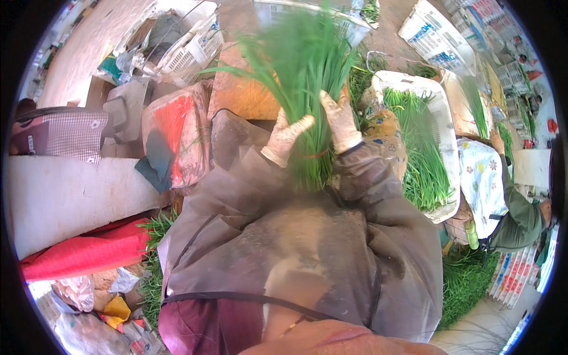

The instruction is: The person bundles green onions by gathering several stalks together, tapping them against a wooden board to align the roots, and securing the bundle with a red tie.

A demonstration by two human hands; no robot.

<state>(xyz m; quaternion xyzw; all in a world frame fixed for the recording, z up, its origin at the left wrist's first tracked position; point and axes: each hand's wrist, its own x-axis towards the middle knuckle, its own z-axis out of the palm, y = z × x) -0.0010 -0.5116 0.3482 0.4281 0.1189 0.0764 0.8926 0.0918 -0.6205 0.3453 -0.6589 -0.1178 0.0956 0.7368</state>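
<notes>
A thick bunch of long green chives [313,71] stands upright in front of my chest, its upper leaves smeared by motion. My left hand [286,139], in a stained pale glove, presses against its left side. On the opposite side my right hand [341,125], gloved alike, has its fingers pointing up along the stalks. Between them the two hands hold the bunch. A thin reddish band [317,155] runs around the stalks low down, below the fingers. Behind the leaves is an orange-brown block-like surface [236,89].
To the right, a white plastic crate [448,118] holds more chives [420,165]. A co-worker's green sleeve [518,219] is farther right. White crates [192,50] stand at the back. At left are a pale board [83,186] and red cloth [89,251]. Loose greens [467,284] lie at lower right.
</notes>
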